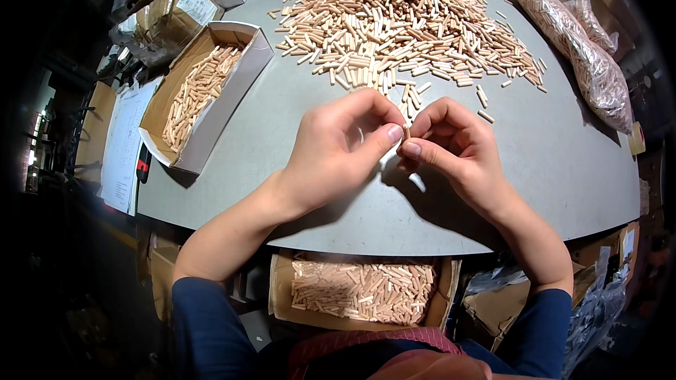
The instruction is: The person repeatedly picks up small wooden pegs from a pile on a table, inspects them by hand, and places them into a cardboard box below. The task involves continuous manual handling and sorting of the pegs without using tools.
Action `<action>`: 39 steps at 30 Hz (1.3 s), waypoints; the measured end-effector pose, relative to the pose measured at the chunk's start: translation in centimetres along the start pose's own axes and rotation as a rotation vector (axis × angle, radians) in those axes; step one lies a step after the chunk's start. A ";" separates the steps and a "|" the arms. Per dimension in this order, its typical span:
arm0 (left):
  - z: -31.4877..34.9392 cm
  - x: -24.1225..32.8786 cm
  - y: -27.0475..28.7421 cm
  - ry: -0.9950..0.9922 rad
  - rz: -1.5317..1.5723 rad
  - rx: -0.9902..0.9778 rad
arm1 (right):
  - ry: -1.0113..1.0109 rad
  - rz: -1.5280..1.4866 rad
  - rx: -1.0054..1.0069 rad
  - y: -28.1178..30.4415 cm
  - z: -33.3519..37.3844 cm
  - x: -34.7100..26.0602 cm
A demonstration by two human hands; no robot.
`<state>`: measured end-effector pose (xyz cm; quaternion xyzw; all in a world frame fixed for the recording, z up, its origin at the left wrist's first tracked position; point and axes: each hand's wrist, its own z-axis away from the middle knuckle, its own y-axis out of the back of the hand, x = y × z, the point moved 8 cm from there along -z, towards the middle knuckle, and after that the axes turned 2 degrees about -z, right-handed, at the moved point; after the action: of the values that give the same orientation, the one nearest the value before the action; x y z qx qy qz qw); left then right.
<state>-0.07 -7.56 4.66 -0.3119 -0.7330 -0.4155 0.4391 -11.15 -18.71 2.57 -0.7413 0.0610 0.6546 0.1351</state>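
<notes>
Over the middle of the grey table, my left hand [336, 155] and my right hand [461, 151] meet at their fingertips. A small wooden dowel [406, 131] stands roughly upright there, pinched between thumb and forefinger of each hand. My fingers cover most of it. Just beyond them spreads a large heap of loose wooden dowels [394, 28], with a few stray ones [484, 116] at its near edge. One pale dowel [417, 181] lies on the table below my right hand, partly in shadow.
An open white cardboard box [229, 109] of dowels stands at left, beside paper sheets [127, 148]. Plastic bags [577, 49] full of dowels lie at right. Another open cardboard box [282, 292] of dowels sits below the near edge of the table [563, 176].
</notes>
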 end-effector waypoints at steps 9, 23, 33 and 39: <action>0.2 0.2 -0.4 -0.093 -0.041 -0.004 | -0.018 0.000 -0.004 -0.1 0.2 0.4; 1.0 -1.4 -1.8 -0.019 0.273 -0.053 | 0.115 0.137 -0.025 -1.2 1.4 -0.8; 0.5 -0.4 -0.8 -0.003 0.261 -0.023 | -0.034 -0.127 -0.024 -0.8 0.6 -0.1; 0.7 0.9 -0.3 -0.150 0.117 0.022 | 0.024 -0.068 -0.038 -1.0 0.6 -0.3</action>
<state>-0.92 -7.03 5.19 -0.3795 -0.7490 -0.3563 0.4098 -11.48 -17.61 2.92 -0.7532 0.0248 0.6417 0.1423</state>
